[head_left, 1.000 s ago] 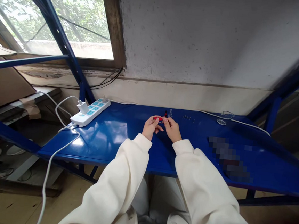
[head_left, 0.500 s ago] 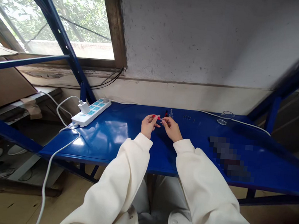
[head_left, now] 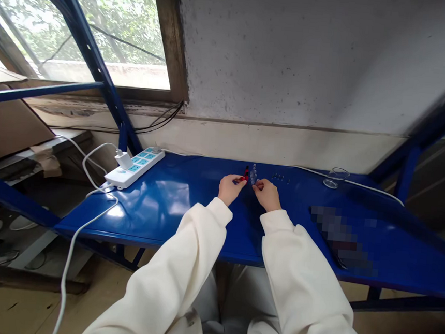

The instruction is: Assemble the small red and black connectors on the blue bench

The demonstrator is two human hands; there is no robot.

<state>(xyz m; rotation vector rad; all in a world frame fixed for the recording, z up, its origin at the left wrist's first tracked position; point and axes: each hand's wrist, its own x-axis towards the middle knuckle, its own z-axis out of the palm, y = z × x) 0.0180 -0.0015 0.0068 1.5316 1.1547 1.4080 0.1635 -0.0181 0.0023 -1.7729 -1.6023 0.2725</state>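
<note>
As both sleeves (head_left: 196,242) reach over the blue surface (head_left: 155,218), the left hand (head_left: 230,189) pinches a small red piece (head_left: 241,178) just in front of red-and-black parts (head_left: 246,170). The right hand (head_left: 268,195) bends toward clear pieces (head_left: 253,172); whether it grips one cannot be told. Beyond, a clear cup (head_left: 337,178) stands near the wall (head_left: 294,64).

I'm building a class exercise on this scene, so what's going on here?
A person works at a blue table. The left hand holds a small red piece. The right hand is by small clear pieces; whether it grips anything is too small to tell. Farther right are tiny parts.
</note>
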